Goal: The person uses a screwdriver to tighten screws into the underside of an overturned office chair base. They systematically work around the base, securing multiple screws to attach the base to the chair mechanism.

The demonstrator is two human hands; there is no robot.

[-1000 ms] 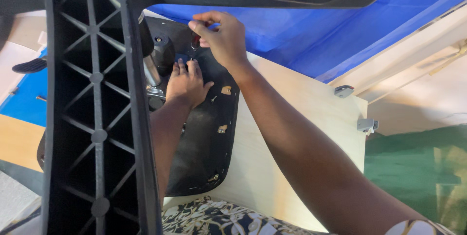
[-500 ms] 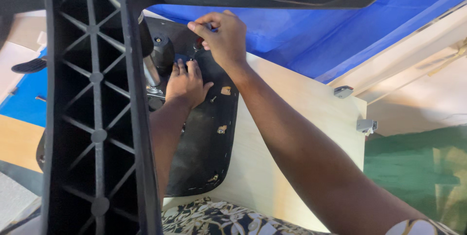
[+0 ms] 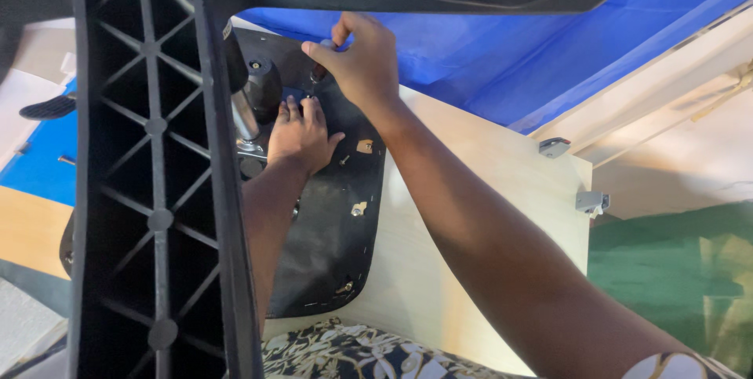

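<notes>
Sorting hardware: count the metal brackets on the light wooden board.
2: one bracket near the board's upper right corner, another bracket just below on the right edge; arms may hide more.

black chair-seat underside (image 3: pixel 333 230) – flat, dusty, lying face-down on a pale board – under the left fingers (image 3: pixel 294 112); a small tool handle (image 3: pixel 325 48) stands pinched within the right fingers (image 3: pixel 345 53).

I am reaching both bare arms forward and away from me, the forearms running roughly side by side and converging toward the hands. My left hand (image 3: pixel 300 137) is lying palm down with its fingers pressed flat and close together, the thumb angling out to the side. My right hand (image 3: pixel 362 65) is sitting just beyond it, wrist bent downward, fingers curling inward into a pinching grip.
</notes>
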